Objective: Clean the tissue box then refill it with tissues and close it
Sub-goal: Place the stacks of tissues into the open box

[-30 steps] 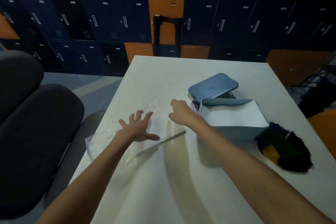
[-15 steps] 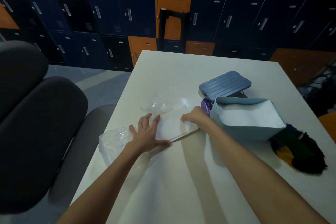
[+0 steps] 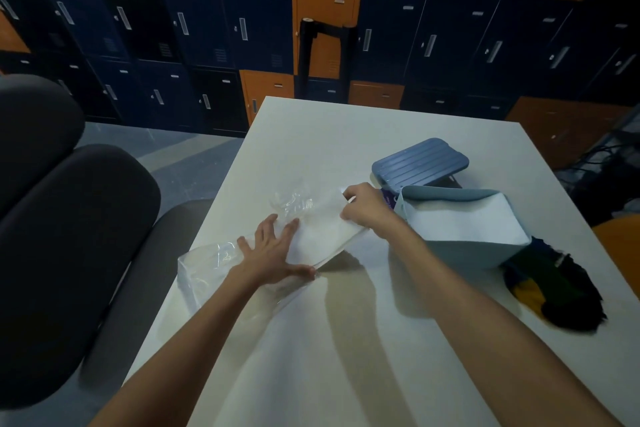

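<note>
L hand (image 3: 273, 253), fingers spread flat, pins clear wrapper (image 3: 214, 260); R hand (image 3: 367, 210) pinches tissue stack (image 3: 325, 236) at its end, open tissue box (image 3: 460, 253) just beside its knuckles. Stack likely light, floppy: support from under

White table (image 3: 346, 135), dark padded chair (image 3: 69, 253), blue and orange lockers (image 3: 207, 17)

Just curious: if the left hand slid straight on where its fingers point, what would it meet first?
Probably the crumpled clear wrapper just ahead of the left hand; beyond it, only bare table shows.
</note>
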The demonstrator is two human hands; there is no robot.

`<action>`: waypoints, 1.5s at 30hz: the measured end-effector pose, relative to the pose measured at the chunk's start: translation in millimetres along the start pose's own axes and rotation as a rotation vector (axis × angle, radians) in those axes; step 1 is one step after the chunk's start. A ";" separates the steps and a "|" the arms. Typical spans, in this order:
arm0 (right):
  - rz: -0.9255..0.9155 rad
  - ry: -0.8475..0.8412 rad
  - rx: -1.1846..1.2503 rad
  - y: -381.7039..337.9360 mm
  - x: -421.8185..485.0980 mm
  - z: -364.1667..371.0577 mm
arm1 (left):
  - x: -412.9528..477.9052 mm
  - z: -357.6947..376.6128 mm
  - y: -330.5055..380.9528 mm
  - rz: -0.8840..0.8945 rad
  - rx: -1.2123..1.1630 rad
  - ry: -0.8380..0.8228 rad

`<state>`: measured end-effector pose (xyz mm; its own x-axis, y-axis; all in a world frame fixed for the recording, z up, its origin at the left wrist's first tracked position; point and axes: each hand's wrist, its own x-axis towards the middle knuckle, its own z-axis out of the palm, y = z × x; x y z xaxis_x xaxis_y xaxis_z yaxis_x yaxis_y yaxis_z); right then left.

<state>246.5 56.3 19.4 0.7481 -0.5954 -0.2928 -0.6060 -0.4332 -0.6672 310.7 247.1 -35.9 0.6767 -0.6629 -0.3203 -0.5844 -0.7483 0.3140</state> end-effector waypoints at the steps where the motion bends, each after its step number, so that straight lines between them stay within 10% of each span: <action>1: -0.032 0.018 -0.033 -3.9 -3.8 -7.3 | 0.7 -2.6 0.4 -0.006 0.003 -0.018; 6: -0.149 0.142 -0.077 -10.9 -24.6 -56.4 | -0.8 -16.1 3.1 -0.022 -0.014 -0.024; 14: -0.236 0.268 0.019 -4.9 -58.3 -125.6 | -4.3 -70.5 58.7 0.240 -0.520 0.412; 26: -0.187 0.305 0.505 104.0 -110.3 -166.3 | -17.1 -68.0 122.0 0.317 -1.001 0.012; 45: -0.035 0.344 0.682 201.3 -134.2 -91.5 | -42.3 45.3 149.1 0.166 -1.264 0.211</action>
<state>-0.6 -13.0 -12.9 0.5701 -0.8144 -0.1084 -0.1987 -0.0086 -0.9800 174.7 162.5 -16.0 0.7621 -0.6417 -0.0863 0.0802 -0.0387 0.9960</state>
